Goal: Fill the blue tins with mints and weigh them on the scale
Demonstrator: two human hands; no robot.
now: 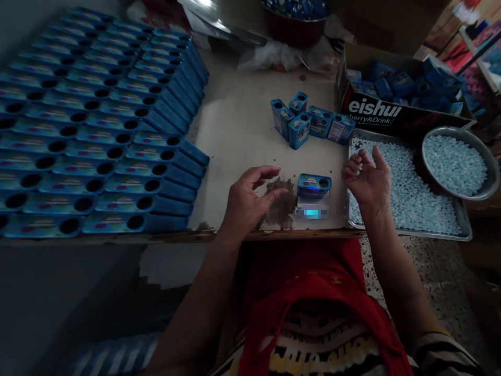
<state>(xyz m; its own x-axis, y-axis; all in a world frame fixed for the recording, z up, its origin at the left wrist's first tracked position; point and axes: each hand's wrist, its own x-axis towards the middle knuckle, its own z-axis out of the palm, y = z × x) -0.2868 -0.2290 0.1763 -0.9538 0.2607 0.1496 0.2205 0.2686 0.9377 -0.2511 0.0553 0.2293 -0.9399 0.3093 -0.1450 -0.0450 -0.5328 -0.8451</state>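
A filled-looking blue tin (314, 186) stands on a small digital scale (312, 209) with a lit display. To its left is my left hand (254, 196), thumb and fingers apart in a curved shape, touching nothing. My right hand (370, 177) is raised over the left edge of a metal tray (410, 232) of pale blue candies (407, 172). Its palm is turned up, the fingers loosely curled and the thumb apart. Pale specks show by those fingers; I cannot tell whether they are candies in the hand or in the tray behind.
Rows of blue tins (117, 141) with dark round openings fill the table's left side. Several loose tins (300, 130) stand behind the scale. A round bowl (493, 177) of candies rests on the tray. Behind are a black carton (376, 112) of blue packs and a dark red bowl (295, 32).
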